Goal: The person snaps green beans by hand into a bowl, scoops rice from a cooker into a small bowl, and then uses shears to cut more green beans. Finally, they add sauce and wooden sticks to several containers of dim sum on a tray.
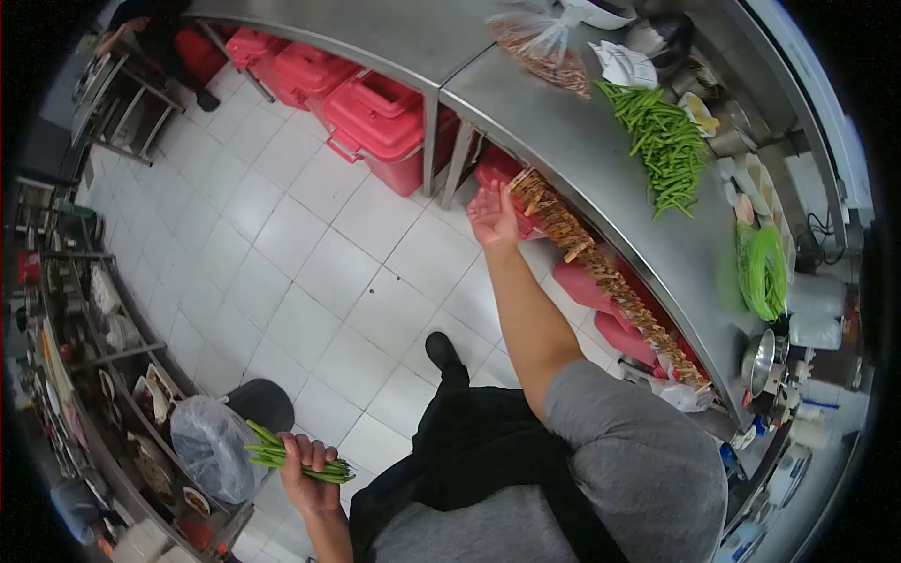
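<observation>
My left hand (312, 469) is wrapped round a small bundle of green beans (272, 455), at the lower left. My right hand (495, 214) reaches out beside the metal table's edge, palm up, with its fingers loosely curled and apart and nothing visible in it. Close to its fingertips is the upper end of a long row of brown, layered pieces (601, 267), which runs along below the table edge; contact cannot be made out. On the metal table (563, 141) lies a loose pile of green beans (664, 145). A bright green bundle (762, 272) rests farther right.
Red lidded bins (380, 122) stand under the counter. At the lower left are a bin with a clear liner (211, 446) and loaded shelves (122, 352). A metal bowl (758, 361) and a bag (544, 47) are on the right. Another person (160, 42) stands at the upper left.
</observation>
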